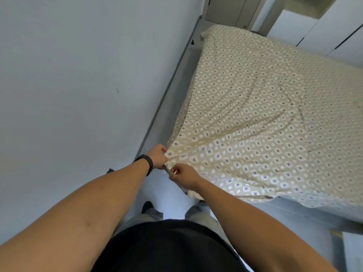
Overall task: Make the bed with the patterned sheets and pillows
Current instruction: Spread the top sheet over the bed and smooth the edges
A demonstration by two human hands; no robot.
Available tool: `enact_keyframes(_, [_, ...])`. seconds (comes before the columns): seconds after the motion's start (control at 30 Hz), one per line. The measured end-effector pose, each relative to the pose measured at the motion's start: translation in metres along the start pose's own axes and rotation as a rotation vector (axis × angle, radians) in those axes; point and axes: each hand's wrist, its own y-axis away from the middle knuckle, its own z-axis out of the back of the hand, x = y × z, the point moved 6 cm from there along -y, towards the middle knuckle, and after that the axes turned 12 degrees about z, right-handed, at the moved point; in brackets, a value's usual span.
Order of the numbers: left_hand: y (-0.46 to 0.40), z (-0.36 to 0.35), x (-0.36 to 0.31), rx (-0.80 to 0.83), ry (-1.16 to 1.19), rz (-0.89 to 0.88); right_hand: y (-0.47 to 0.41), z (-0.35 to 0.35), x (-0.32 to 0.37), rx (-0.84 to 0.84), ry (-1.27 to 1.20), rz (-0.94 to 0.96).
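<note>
At lower centre, the patterned sheet (255, 107) corner was pinched by left hand (158, 157) and right hand (183, 176), fingers curled; tucking was judged next.

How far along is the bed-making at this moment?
Done: the patterned sheet is spread across the mattress, still creased. In hand: the left hand and right hand pinch its near corner. Left: tucking that corner, smoothing the creases, adding pillows; none are in view.

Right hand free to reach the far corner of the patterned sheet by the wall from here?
Probably not. The right hand pinches the near corner of the beige diamond-patterned sheet alongside the left hand; the far bunched corner lies the whole bed away.
</note>
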Motion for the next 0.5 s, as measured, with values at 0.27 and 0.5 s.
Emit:
enact_keyframes(0.27, [-0.019, 0.044, 0.029, -0.048, -0.022, -0.096, -0.021, -0.053, 0.04, 0.004, 0.066, -0.082])
enact_keyframes(0.5, [-0.039, 0.09, 0.09, -0.104, 0.025, 0.068, -0.043, -0.083, 0.067, 0.066, 0.061, -0.093])
